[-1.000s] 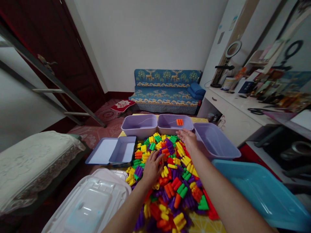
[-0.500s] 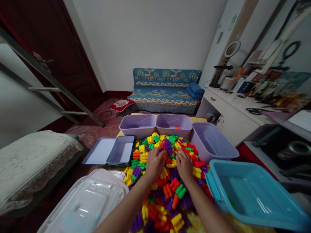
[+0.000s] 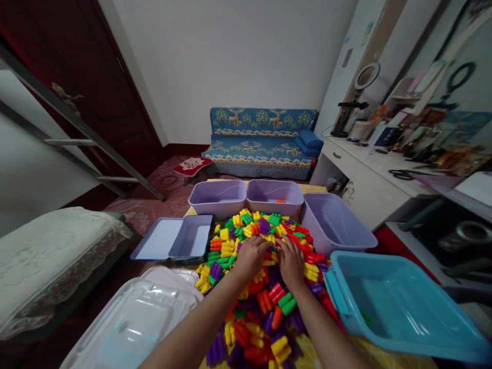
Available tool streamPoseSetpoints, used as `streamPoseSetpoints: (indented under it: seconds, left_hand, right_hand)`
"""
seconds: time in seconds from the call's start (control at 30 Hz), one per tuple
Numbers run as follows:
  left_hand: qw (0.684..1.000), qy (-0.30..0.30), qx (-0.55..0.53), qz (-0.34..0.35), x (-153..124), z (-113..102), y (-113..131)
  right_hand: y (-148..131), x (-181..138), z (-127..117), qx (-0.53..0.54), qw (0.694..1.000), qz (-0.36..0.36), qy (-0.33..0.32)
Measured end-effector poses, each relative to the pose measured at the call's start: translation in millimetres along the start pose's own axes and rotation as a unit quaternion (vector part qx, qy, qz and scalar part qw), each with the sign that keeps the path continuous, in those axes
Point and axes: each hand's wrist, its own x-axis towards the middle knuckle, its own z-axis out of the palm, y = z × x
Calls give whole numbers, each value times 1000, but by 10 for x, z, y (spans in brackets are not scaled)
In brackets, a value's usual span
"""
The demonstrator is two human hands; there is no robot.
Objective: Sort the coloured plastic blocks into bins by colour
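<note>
A heap of plastic building blocks (image 3: 265, 287) in yellow, green, purple, red and orange covers the table in front of me. My left hand (image 3: 249, 257) and my right hand (image 3: 290, 262) rest side by side on the middle of the heap, fingers curled down into the blocks. What the fingers grip is hidden among the pieces. Beyond the heap stand two lilac tubs: the left tub (image 3: 217, 197) and the middle tub (image 3: 274, 197), which has an orange block (image 3: 280, 201) in it. A third lilac tub (image 3: 335, 229) sits at the right.
A light blue bin (image 3: 400, 307) stands at the near right. A clear plastic lid (image 3: 134, 323) lies at the near left, with flat lilac lids (image 3: 172, 239) behind it. A bed is at the left, a patterned sofa at the back, a cluttered white desk at the right.
My right hand pulled back from the middle tub, where the orange block now lies, down onto the heap beside my left hand. The view tilted slightly.
</note>
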Motion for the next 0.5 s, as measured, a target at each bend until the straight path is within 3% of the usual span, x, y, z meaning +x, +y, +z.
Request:
streamPoseSetpoints:
  seconds: [0.13,0.2,0.27,0.33,0.37,0.5]
  left_hand:
    - [981,83,-137,-112,-17,-138,-77]
    - [938,128,-253,-201,67,-241,-178]
    - [835,175,-424,-304,206,-370,-326]
    - [692,218,-570,-385,371,-517,-504]
    - [650,232,-602,-402,452,-593,-596]
    - [582,257,-650,-416,708,-862,-911]
  right_hand:
    - [-20,3,-2,-17,1000,2,5]
    - [-36,6,-6,-27,1000,2,8]
    - [-44,7,-7,-33,999,0,11]
    - [-40,5,-1,-37,999,-2,16]
    - [-35,3,3,-39,999,-4,18]
    - [-11,-5,20,-46,999,-12,23]
